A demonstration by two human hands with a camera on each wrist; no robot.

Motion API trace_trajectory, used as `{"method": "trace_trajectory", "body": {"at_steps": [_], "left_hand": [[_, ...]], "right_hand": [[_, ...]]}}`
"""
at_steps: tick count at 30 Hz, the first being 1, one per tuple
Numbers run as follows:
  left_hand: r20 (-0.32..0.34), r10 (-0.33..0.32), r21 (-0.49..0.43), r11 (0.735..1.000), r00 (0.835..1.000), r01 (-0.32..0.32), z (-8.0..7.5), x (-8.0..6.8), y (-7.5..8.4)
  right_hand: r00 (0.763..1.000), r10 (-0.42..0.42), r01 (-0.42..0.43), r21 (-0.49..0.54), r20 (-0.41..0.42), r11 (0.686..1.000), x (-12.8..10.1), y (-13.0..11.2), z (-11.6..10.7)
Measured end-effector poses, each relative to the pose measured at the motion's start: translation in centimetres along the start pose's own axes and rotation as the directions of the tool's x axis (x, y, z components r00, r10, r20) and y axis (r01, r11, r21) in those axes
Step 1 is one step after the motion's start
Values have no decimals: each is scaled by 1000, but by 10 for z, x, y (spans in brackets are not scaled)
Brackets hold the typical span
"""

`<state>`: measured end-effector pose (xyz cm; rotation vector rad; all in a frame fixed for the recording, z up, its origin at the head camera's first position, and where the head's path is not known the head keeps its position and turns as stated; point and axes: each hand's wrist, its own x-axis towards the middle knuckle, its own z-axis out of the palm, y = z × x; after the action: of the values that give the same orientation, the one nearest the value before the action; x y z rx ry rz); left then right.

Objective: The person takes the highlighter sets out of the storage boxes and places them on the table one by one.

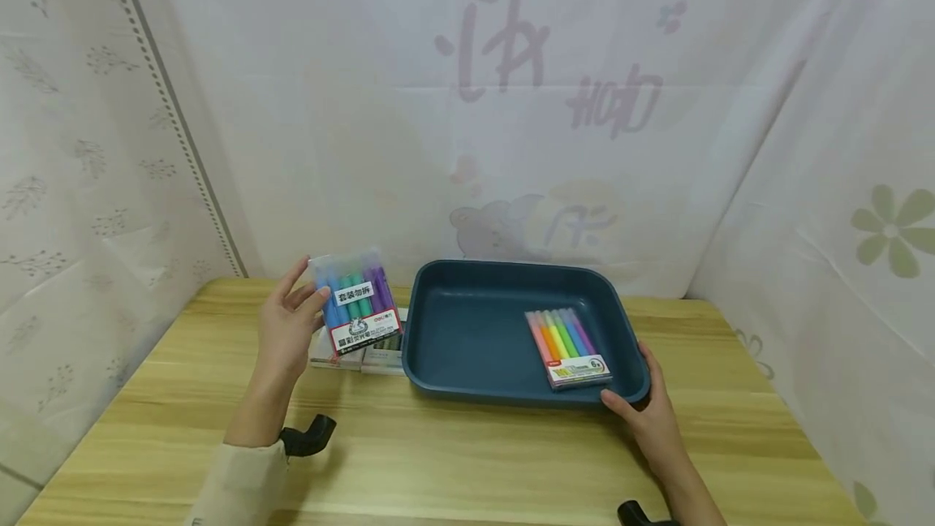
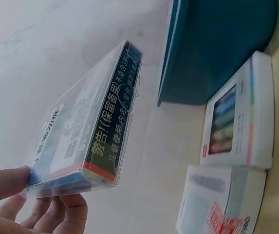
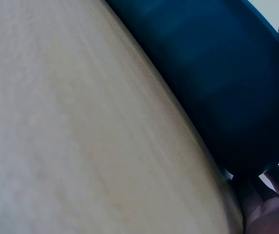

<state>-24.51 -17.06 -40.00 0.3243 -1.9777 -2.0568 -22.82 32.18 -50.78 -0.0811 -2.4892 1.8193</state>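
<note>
My left hand (image 1: 283, 329) pinches a clear pack of highlighter pens (image 1: 363, 311) by its left side. The pens are blue, green and purple, and the pack is held up, tilted, left of a dark blue tray (image 1: 467, 331). In the left wrist view the thumb lies on one face of the pack (image 2: 90, 131) and the fingers are behind it. My right hand (image 1: 657, 416) grips the tray's near right corner, thumb at the rim and fingers around the outside. A second pack of pens (image 1: 566, 339), in rainbow colours, lies inside the tray on the right.
Two white boxes, one with a coloured window (image 2: 241, 117) and one with red print (image 2: 217, 200), lie beside the tray's left end, partly behind the raised pack. The wooden table (image 1: 453, 461) extends in front. Patterned cloth (image 1: 365, 104) hangs behind and at both sides.
</note>
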Motion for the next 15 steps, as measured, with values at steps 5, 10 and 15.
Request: {"method": "trace_trajectory", "body": {"at_steps": [5,10,15], "left_hand": [[-37,-8,2,1000,999,8,-9,5,1],[-86,-26,9,1000,996,26,-17,12,-3],[-127,-40,2,999,991,41,-27,20,-8]], "right_hand": [[1000,5,-5,0,-2,1000,-2,2,-1],[1000,4,-4,-18,-1,1000,-2,2,-1],[1000,-3,3,-25,1,1000,-1,-1,0]]}}
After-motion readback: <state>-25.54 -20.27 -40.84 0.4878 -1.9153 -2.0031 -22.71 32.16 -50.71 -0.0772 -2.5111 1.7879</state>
